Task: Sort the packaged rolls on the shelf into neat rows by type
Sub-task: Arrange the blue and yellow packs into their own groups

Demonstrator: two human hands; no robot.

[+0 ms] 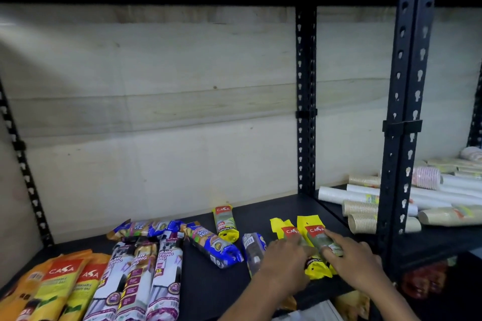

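Two yellow CASA rolls (314,236) lie side by side at the right end of the black shelf (273,211). My left hand (284,260) rests flat on the left one and my right hand (352,260) presses flat fingers on the right one. A third yellow roll (225,223) lies apart further back. A blue roll (212,245) lies slanted mid-shelf, and another blue roll (251,247) sits just left of my left hand. More blue rolls (146,228) lie behind three white-purple drawstring rolls (138,281). Orange-yellow CASA packs (56,284) lie at the far left.
A black slotted upright (401,138) stands close to my right hand, and another upright (305,99) stands at the back. Stacks of paper cups (365,211) fill the neighbouring shelf to the right. A pale board wall backs the shelf.
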